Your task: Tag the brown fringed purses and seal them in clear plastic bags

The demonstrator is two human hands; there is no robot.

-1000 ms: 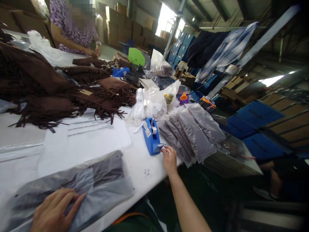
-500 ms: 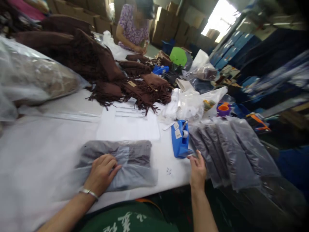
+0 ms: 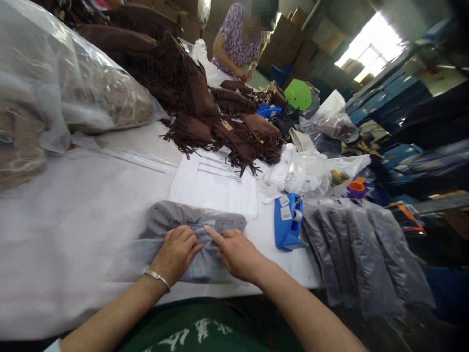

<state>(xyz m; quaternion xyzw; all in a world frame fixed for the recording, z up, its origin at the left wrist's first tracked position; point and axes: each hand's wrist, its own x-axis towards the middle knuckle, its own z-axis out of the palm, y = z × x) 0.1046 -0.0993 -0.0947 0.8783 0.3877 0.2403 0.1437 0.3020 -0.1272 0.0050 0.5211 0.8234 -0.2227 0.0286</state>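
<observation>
A grey folded article in a clear plastic bag (image 3: 161,220) lies flat on the white table in front of me, with the bag's near side folded over it. My left hand (image 3: 178,252) presses the folded bag down near its middle, fingers together and bent, thumb out to the right. My right hand (image 3: 234,249) rests on the bag just right of it, index finger stretched along the fold and the other fingers curled. Any tape under that fingertip is too small to make out. A blue tape dispenser (image 3: 286,225) stands to the right, apart from both hands.
Several grey bagged packages (image 3: 351,254) overlap at the right table edge. Beyond my hands lie a white sheet (image 3: 220,188), brown fringed bags (image 3: 223,134) and clear plastic bags (image 3: 308,171). A large filled plastic bag (image 3: 110,98) is at left. A person (image 3: 238,44) works across the table.
My right hand has left the tape dispenser and moved left onto the bagged article. My left hand stays on the bag. The whole view has shifted slightly.
</observation>
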